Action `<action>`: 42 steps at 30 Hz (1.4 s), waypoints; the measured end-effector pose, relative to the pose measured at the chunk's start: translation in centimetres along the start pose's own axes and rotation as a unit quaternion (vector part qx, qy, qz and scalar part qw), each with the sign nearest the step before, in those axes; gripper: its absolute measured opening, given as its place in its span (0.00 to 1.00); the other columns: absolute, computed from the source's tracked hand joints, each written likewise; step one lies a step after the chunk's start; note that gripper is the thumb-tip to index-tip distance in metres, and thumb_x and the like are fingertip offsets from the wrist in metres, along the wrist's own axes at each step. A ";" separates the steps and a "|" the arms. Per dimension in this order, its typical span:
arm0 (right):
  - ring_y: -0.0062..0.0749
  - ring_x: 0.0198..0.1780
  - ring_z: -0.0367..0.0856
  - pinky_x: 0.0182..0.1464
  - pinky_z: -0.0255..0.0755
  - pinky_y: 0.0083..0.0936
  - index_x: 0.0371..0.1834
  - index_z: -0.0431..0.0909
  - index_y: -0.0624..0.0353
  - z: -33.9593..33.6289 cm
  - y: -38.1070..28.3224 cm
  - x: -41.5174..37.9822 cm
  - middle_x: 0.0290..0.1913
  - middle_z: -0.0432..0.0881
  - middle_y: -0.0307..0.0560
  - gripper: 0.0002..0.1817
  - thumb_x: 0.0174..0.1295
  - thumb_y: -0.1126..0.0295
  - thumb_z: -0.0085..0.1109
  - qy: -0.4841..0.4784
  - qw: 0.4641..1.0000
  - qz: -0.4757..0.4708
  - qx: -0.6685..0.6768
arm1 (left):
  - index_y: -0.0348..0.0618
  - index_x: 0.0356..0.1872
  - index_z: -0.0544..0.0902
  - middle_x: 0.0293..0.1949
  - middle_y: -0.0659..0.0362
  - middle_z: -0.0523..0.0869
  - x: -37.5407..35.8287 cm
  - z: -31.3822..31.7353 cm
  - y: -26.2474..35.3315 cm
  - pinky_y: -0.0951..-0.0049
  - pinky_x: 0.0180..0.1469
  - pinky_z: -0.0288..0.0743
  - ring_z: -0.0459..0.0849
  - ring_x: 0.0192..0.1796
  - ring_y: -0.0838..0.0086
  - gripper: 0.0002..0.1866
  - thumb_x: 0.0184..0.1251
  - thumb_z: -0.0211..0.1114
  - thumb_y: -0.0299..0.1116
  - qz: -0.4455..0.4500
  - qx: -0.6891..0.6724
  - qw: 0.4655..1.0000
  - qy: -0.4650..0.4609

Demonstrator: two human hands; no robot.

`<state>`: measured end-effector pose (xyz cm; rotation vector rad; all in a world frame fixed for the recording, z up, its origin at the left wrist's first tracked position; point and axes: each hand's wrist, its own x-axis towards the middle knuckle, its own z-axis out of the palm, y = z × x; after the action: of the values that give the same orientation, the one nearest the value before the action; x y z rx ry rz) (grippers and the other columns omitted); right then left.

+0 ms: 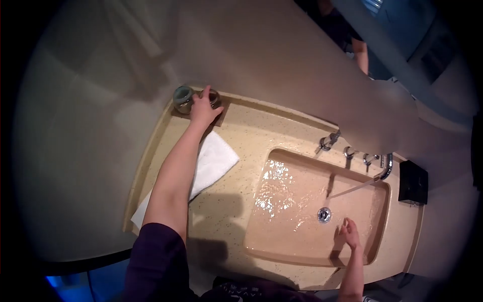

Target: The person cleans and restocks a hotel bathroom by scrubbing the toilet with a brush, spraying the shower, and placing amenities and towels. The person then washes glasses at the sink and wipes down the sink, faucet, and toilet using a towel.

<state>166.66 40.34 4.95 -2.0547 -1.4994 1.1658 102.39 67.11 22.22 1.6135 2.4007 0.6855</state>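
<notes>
My left hand reaches to the back left corner of the counter. Its thumb and fingers are spread around a dark glass jar, which the hand partly covers. Close beside it stands a second glass jar with a greenish tint. Both jars are on a small brown tray. My right hand hangs over the sink near the drain, fingers loosely curled and apart, with nothing visible in them. Water runs from the faucet into the sink.
A folded white towel lies under my left forearm. Metal tap handles are mounted behind the sink. At the right end of the counter stands a black box. A mirror reflects part of a person.
</notes>
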 end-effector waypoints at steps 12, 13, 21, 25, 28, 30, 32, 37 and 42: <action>0.52 0.65 0.62 0.67 0.57 0.37 0.57 0.70 0.62 1.3 -1.6 -3.7 0.63 0.64 0.60 0.24 0.58 0.65 0.57 0.048 0.995 -0.065 -0.065 | 0.47 0.58 0.68 0.53 0.50 0.76 -3.5 -7.2 5.9 0.66 0.44 0.80 0.82 0.46 0.60 0.33 0.61 0.54 0.62 -0.053 -0.732 0.661 -0.158; 0.52 0.65 0.62 0.67 0.57 0.37 0.57 0.71 0.61 1.7 -0.6 -3.7 0.63 0.64 0.60 0.24 0.58 0.65 0.57 0.055 0.992 -0.072 -0.083 | 0.46 0.57 0.70 0.54 0.49 0.75 -5.3 -9.6 8.7 0.66 0.45 0.79 0.81 0.47 0.61 0.35 0.61 0.51 0.65 -0.037 -0.762 0.619 -0.189; 0.59 0.66 0.57 0.67 0.56 0.40 0.58 0.72 0.54 2.6 0.8 -3.4 0.65 0.58 0.68 0.28 0.52 0.56 0.59 0.040 0.986 -0.098 -0.126 | 0.35 0.61 0.64 0.58 0.43 0.67 -14.2 -20.1 31.1 0.68 0.52 0.72 0.73 0.53 0.62 0.41 0.62 0.49 0.65 0.110 -0.827 0.308 -0.457; 0.61 0.66 0.57 0.67 0.57 0.41 0.59 0.71 0.49 2.2 0.6 -3.3 0.66 0.56 0.68 0.29 0.53 0.52 0.56 0.003 0.979 -0.093 -0.180 | 0.34 0.60 0.62 0.53 0.44 0.70 -18.5 -24.2 40.0 0.67 0.56 0.75 0.74 0.54 0.58 0.42 0.58 0.55 0.63 0.129 -0.835 0.320 -0.429; 0.60 0.66 0.57 0.66 0.58 0.41 0.59 0.71 0.46 1.9 0.9 -3.3 0.67 0.56 0.65 0.29 0.53 0.51 0.54 -0.018 0.979 -0.086 -0.182 | 0.28 0.57 0.62 0.53 0.43 0.69 -22.3 -26.3 43.9 0.71 0.50 0.80 0.76 0.53 0.57 0.45 0.56 0.56 0.64 0.130 -0.828 0.330 -0.434; 0.60 0.65 0.57 0.66 0.59 0.41 0.59 0.71 0.46 1.9 1.3 -2.9 0.67 0.56 0.64 0.29 0.53 0.51 0.54 -0.037 0.978 -0.084 -0.185 | 0.26 0.56 0.62 0.53 0.42 0.69 -24.1 -27.2 45.6 0.73 0.47 0.82 0.77 0.52 0.58 0.46 0.55 0.56 0.65 0.134 -0.822 0.336 -0.439; 0.58 0.65 0.58 0.65 0.59 0.40 0.59 0.72 0.45 1.6 1.0 -3.5 0.67 0.57 0.63 0.28 0.53 0.51 0.54 -0.031 0.976 -0.090 -0.198 | 0.25 0.55 0.62 0.53 0.42 0.70 -25.3 -27.5 46.7 0.75 0.44 0.83 0.79 0.50 0.60 0.47 0.54 0.56 0.67 0.139 -0.813 0.339 -0.453; 0.58 0.64 0.61 0.65 0.60 0.40 0.58 0.73 0.45 1.3 1.4 -3.7 0.66 0.59 0.62 0.28 0.54 0.50 0.53 -0.036 0.971 -0.110 -0.210 | 0.27 0.55 0.63 0.51 0.42 0.72 -27.3 -27.8 47.8 0.79 0.39 0.83 0.80 0.48 0.64 0.48 0.54 0.52 0.70 0.163 -0.799 0.359 -0.454; 0.54 0.65 0.62 0.65 0.61 0.38 0.58 0.73 0.45 0.8 1.6 -3.6 0.66 0.60 0.59 0.26 0.55 0.51 0.52 -0.034 0.973 -0.119 -0.196 | 0.28 0.55 0.65 0.50 0.43 0.73 -27.3 -27.9 46.9 0.78 0.37 0.83 0.80 0.46 0.64 0.47 0.57 0.47 0.71 0.178 -0.793 0.369 -0.451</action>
<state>166.64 36.35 4.87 -2.0043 -2.0836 0.9103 141.67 49.04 65.32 0.8189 -0.0432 1.0670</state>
